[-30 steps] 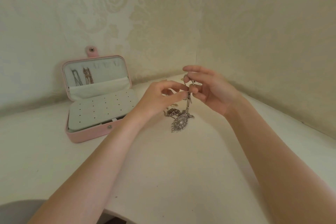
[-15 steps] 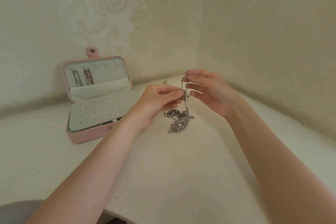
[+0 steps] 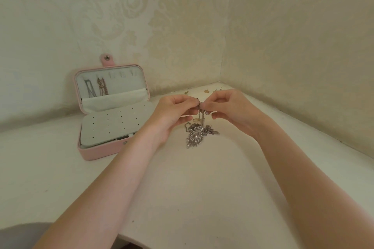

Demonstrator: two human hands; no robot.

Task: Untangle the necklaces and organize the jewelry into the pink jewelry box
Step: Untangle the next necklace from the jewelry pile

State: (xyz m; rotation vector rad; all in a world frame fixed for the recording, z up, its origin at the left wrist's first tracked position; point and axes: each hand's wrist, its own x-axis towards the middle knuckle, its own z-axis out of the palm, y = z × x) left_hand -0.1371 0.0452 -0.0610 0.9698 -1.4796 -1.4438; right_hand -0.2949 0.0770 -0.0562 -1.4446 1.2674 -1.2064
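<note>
Just right of the open pink jewelry box [image 3: 113, 127], the tangled necklaces [image 3: 199, 130] hang from both hands: left hand [image 3: 174, 113] and right hand [image 3: 230, 110] pinch the chain top together, letting the feather pendant [image 3: 194, 137] rest on the table [image 3: 182, 198], likely to loosen the knot.

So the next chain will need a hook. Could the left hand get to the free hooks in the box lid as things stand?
Probably yes: the pink jewelry box stands open to the left of the left hand, nothing lying between it and the free hooks. But it pinches the tangled chain and must let go first.
</note>
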